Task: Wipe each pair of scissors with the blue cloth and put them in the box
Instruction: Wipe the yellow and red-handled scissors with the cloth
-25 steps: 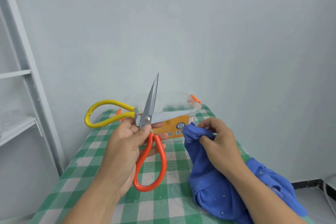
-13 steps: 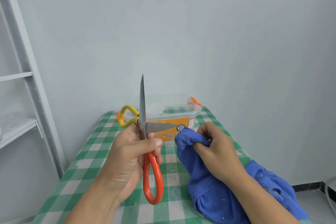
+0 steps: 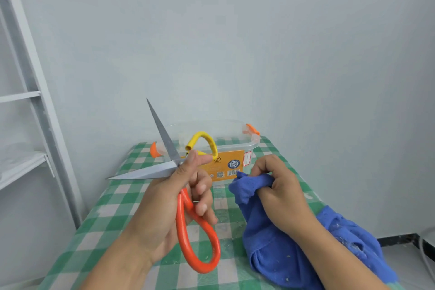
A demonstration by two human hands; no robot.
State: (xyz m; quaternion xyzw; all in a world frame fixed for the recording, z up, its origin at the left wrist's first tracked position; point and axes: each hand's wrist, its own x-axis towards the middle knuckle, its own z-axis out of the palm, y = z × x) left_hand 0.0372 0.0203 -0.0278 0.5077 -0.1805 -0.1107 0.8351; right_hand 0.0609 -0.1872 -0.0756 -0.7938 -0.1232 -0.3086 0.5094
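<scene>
My left hand (image 3: 169,200) grips a pair of scissors (image 3: 186,198) with one orange handle loop and one yellow loop, held above the table. Its blades are spread wide: one points up and left, the other points left, nearly level. My right hand (image 3: 277,186) holds a bunched fold of the blue cloth (image 3: 282,242), just right of the scissors and apart from them. The rest of the cloth lies heaped on the table at the right. The clear plastic box (image 3: 233,146) with orange clips and an orange label stands behind both hands.
The table (image 3: 110,221) has a green and white checked cover and ends at the grey wall behind the box. A grey metal shelf frame (image 3: 35,92) stands to the left. The floor drops off at the right past the cloth.
My left hand has turned the scissors: the yellow loop swung from the left over to the right behind my fingers, and the blades opened wide, one now pointing left. My right hand stayed on the cloth.
</scene>
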